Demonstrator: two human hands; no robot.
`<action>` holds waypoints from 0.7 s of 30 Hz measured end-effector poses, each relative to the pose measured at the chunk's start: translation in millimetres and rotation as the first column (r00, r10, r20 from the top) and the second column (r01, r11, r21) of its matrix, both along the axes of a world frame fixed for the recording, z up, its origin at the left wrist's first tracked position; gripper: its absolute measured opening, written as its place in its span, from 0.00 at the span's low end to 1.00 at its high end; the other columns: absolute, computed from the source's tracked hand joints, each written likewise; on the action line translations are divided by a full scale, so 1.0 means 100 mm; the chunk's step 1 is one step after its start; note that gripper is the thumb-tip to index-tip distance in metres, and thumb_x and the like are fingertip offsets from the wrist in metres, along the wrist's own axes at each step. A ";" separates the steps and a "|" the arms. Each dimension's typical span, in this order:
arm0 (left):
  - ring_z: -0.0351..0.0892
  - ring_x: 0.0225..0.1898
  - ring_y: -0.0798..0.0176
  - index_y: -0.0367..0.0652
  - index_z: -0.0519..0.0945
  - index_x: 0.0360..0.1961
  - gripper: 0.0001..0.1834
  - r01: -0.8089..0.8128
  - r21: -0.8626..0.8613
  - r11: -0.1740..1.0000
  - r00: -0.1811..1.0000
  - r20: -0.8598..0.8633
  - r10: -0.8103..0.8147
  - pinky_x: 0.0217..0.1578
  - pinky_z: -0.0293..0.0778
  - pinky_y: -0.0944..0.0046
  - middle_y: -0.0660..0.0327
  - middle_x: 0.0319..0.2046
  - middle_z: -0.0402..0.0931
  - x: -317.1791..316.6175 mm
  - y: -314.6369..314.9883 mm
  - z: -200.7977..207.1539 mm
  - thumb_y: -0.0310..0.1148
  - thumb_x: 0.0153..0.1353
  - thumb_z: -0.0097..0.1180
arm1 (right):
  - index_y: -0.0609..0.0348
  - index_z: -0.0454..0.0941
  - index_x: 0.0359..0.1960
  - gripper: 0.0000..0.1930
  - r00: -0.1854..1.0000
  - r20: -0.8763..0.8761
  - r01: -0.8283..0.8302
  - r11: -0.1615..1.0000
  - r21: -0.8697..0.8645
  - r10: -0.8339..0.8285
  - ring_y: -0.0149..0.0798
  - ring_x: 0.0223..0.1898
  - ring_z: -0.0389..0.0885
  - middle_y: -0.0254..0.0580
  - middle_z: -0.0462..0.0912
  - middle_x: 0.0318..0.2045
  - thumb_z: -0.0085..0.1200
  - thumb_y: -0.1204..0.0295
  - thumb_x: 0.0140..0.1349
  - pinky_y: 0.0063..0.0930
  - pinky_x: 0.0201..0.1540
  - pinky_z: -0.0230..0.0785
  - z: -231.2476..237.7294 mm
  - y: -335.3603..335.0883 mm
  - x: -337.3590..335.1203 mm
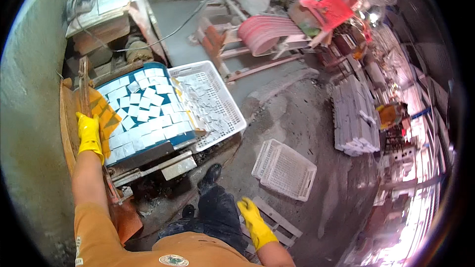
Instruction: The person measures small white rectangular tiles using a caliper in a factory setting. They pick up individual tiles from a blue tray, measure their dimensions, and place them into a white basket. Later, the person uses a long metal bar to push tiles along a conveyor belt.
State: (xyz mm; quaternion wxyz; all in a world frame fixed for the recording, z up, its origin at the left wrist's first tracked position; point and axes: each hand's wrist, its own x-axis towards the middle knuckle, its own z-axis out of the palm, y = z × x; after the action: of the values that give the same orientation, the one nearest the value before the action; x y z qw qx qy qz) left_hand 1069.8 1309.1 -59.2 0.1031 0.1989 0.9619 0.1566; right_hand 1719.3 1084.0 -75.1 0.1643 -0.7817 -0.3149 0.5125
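Observation:
My left hand [89, 136], in a yellow rubber glove, is closed on a wooden bar [84, 86] along the left side of a machine. Beside it, a blue conveyor belt [140, 93] carries many white rectangular tiles [148, 137], tightly laid near the edges and scattered in the middle. Orange flaps [105, 113] hang at the belt's left end. A white plastic crate [228, 105] stands at its right end, with loose white tiles [200, 86] inside. My right hand [256, 222], also gloved in yellow, hangs low at my right side, fingers loosely bent and apart, nothing visible in it.
White perforated crates [287, 170] lie on the floor to the right. A slatted pallet [277, 221] is under my right hand. Stacked grey-white slabs [354, 116] stand farther right. Red curved pieces [269, 32] and a red chair [329, 7] are at the back; a cable [183, 23] crosses behind the machine.

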 end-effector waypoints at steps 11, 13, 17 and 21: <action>0.82 0.49 0.37 0.33 0.78 0.53 0.29 0.007 0.138 0.990 1.000 -0.020 -0.004 0.49 0.78 0.48 0.40 0.48 0.82 -0.16 0.10 -0.03 0.41 0.55 0.69 | 0.61 0.66 0.71 0.39 0.438 0.547 -0.828 0.084 0.554 0.713 0.69 0.70 0.63 0.67 0.66 0.69 0.66 0.60 0.60 0.59 0.73 0.50 0.13 3.02 -3.08; 0.82 0.51 0.37 0.36 0.78 0.55 0.31 -0.011 0.105 0.994 1.000 0.005 0.011 0.50 0.78 0.48 0.42 0.50 0.82 -0.14 0.07 0.02 0.43 0.55 0.70 | 0.57 0.66 0.72 0.37 0.272 0.526 -0.855 -0.049 0.517 0.806 0.68 0.69 0.64 0.65 0.67 0.69 0.64 0.60 0.62 0.60 0.74 0.49 0.12 3.17 -3.35; 0.82 0.52 0.40 0.43 0.76 0.61 0.33 -0.085 0.031 0.996 0.994 0.065 0.083 0.51 0.79 0.47 0.46 0.52 0.82 -0.09 0.23 0.18 0.45 0.56 0.69 | 0.55 0.70 0.70 0.35 0.038 0.550 -0.861 -0.252 0.442 0.835 0.65 0.68 0.67 0.57 0.70 0.67 0.64 0.58 0.62 0.57 0.72 0.55 -0.08 3.51 -3.29; 0.82 0.53 0.39 0.43 0.74 0.64 0.35 -0.121 0.036 0.992 0.986 0.119 0.116 0.53 0.78 0.48 0.44 0.52 0.81 -0.11 0.18 0.03 0.44 0.57 0.68 | 0.49 0.72 0.69 0.34 -0.109 0.571 -0.877 -0.349 0.331 0.814 0.63 0.67 0.69 0.54 0.71 0.68 0.64 0.54 0.62 0.58 0.72 0.55 0.03 3.92 -3.01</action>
State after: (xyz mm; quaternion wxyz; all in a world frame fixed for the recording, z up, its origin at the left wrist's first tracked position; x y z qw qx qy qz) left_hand 1059.0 1327.3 -55.8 0.1452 0.1339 0.9608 0.1945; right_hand 1418.5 1475.6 -72.3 -0.0284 -0.1762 -0.9467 0.2683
